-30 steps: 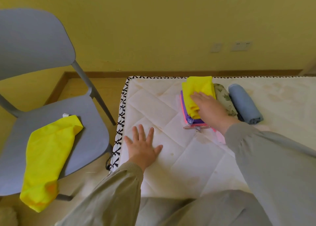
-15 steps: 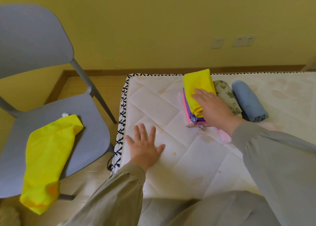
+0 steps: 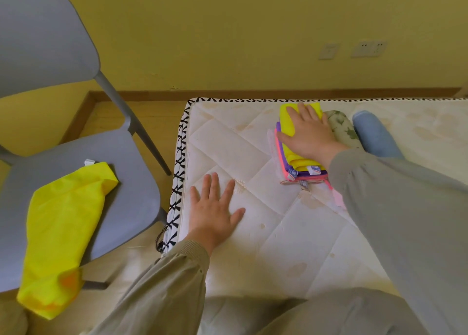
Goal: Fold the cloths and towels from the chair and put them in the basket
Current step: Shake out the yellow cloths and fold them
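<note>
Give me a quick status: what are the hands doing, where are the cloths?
Right hand flat on folded yellow cloth topping the stack. Left hand flat on mattress. One unfolded yellow cloth on chair. No basket in view.

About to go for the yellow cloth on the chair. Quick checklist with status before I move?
1. Left hand free: ok, flat on the mattress, holding nothing.
2. Right hand free: not ok, pressing flat on the folded stack.
3. Yellow cloth reachable: ok, unfolded on the chair seat, hanging over its front edge.
4. Stack tidy: ok, edges roughly aligned.
5. Basket located: cannot tell, none in view.
</note>
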